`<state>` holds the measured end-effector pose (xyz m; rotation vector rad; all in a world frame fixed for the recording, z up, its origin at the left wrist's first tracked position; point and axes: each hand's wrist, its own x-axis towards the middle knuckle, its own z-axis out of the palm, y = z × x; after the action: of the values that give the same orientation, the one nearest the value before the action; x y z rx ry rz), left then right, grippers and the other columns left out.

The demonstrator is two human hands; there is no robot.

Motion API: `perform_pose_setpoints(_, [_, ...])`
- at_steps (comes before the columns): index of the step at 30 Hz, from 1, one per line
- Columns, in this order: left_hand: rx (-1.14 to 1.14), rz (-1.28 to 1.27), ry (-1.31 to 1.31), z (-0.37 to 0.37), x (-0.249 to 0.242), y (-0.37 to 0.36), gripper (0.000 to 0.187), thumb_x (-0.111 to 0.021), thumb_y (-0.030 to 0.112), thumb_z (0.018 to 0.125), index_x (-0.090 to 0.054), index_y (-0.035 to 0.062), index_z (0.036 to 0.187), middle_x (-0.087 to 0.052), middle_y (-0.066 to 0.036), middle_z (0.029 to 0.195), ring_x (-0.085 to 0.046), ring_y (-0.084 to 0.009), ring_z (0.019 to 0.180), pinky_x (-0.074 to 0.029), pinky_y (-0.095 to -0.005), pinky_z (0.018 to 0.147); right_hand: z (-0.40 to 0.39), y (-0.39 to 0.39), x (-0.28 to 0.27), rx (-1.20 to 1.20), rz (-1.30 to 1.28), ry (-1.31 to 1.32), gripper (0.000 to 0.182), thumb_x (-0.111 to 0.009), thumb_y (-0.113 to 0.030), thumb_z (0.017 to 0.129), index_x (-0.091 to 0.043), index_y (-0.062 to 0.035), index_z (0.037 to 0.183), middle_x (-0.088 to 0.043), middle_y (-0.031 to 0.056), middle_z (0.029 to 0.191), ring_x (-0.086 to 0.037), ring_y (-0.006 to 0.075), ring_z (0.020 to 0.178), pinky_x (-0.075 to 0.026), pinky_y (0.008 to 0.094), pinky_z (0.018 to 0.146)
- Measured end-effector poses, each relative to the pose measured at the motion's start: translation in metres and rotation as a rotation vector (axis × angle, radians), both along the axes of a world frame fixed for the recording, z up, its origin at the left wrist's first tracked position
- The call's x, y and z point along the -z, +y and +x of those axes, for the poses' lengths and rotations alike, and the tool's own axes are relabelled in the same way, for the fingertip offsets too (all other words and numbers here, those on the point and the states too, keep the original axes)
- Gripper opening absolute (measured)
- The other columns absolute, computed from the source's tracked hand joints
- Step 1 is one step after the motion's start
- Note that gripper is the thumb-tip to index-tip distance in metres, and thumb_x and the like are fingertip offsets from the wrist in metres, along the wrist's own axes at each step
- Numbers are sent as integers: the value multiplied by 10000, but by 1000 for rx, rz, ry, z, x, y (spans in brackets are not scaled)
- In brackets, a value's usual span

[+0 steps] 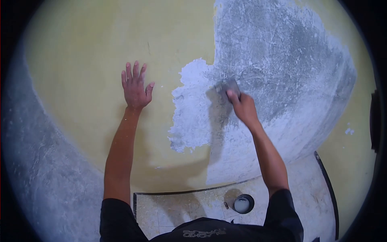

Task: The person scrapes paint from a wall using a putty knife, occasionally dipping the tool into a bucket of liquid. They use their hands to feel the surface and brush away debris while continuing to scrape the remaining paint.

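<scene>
My left hand [136,86] rests flat with fingers spread on the yellow painted wall [177,36]. In my right hand [244,107] is a flat, grey putty knife [229,86], its blade against the wall at the border of a pale white patch [191,97] and a darker grey, scraped area [274,60]. My thumb lies along the blade and the fingers wrap round the handle, which is mostly hidden. Ragged edges of paint surround the white patch. Shadows of my arm fall below the knife.
On the tiled floor [169,209] below stands a round dark container [244,204] with whitish contents. A small dark object [226,205] lies beside it. Dark trim [173,192] runs along the wall's foot. Grey bare wall [48,169] curves in at the left.
</scene>
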<state>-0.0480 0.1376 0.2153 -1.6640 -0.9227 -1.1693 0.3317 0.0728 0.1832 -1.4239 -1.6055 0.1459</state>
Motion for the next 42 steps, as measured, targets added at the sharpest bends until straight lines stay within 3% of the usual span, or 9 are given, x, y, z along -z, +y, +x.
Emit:
perform_pose_setpoints(1, [-99,35,61,-3,2,2,596,-526,394,958,-428,151,1493,-340,-130,1578,-245,-381,1478,-162,-553,1181,-7,10,-15,55,48,-31,718,-530,-594,931,-672,106,866,-662,332,842,-655,491,879,-506,511,786])
perform_pose_setpoints(4, [-65,31,58,-6,5,7,606,-520,356,951,-393,169,1513,-304,-121,1596,-219,-370,1488,-150,-550,1185,-20,28,-43,163,-25,15,701,-549,-578,928,-674,112,905,-665,341,863,-653,499,908,-505,517,808])
perform_pose_setpoints(10, [-74,-1,55,-8,6,3,582,-495,374,964,-408,188,1509,-305,-84,1604,-235,-353,1486,-158,-536,1187,-28,24,11,293,-11,-59,667,-578,-542,918,-686,116,890,-664,352,887,-653,499,920,-505,507,819])
perform_pose_setpoints(15, [-61,15,59,-8,8,4,570,-478,376,973,-411,195,1509,-313,-79,1602,-245,-346,1484,-165,-526,1188,-63,31,-16,194,23,131,671,-594,-537,908,-674,129,887,-664,346,896,-652,493,914,-500,496,810])
perform_pose_setpoints(20, [-81,27,67,-7,9,3,565,-468,370,978,-412,187,1510,-313,-83,1602,-251,-355,1481,-169,-527,1186,-50,24,32,263,-24,157,662,-595,-534,909,-678,122,899,-666,344,910,-653,488,927,-500,488,817])
perform_pose_setpoints(25, [-112,48,85,-5,8,4,571,-463,357,977,-401,174,1515,-305,-113,1602,-242,-375,1481,-163,-538,1185,-49,31,15,205,-57,205,633,-604,-527,904,-691,99,926,-675,331,925,-654,481,944,-501,474,835])
perform_pose_setpoints(29, [-117,41,92,-6,11,3,578,-466,350,972,-396,173,1517,-299,-119,1604,-235,-379,1484,-149,-539,1188,-45,35,45,231,-111,240,631,-600,-539,900,-696,82,960,-678,323,954,-651,473,968,-498,484,855])
perform_pose_setpoints(31, [-105,46,81,-4,9,5,582,-474,342,965,-399,173,1517,-292,-118,1608,-228,-379,1487,-135,-536,1190,-45,32,35,261,-98,218,640,-589,-550,899,-694,76,978,-676,321,971,-642,471,996,-491,500,874])
perform_pose_setpoints(42, [-140,31,97,-1,7,2,574,-460,324,963,-411,154,1510,-288,-128,1609,-218,-382,1491,-127,-537,1188,-55,34,37,207,-81,345,645,-591,-569,903,-693,65,958,-686,299,962,-647,475,959,-498,499,844])
